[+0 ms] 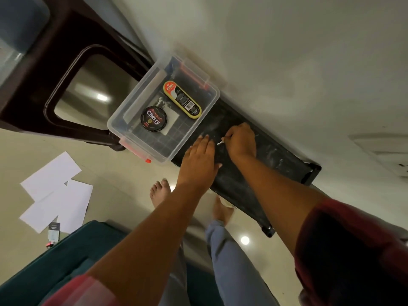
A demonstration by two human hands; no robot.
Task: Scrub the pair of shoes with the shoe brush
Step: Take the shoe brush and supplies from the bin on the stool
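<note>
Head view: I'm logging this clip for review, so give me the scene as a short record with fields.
Left hand: flat, fingers straight, on the black shelf beside the clear box
Right hand: pinches a small pale thing, too small to identify
In box: round polish tin, yellow-rimmed shine sponge
Floor: white papers
Shoes, brush: none seen

- Clear box (pixel 114 127) blocks the black shelf (pixel 282 160) at left; wall (pixel 287 62) behind.
- Left hand (pixel 199 159) and right hand (pixel 241 141), pinching a small pale item (pixel 220 142), crowd its middle.
- The shelf's right end lies open.
</note>
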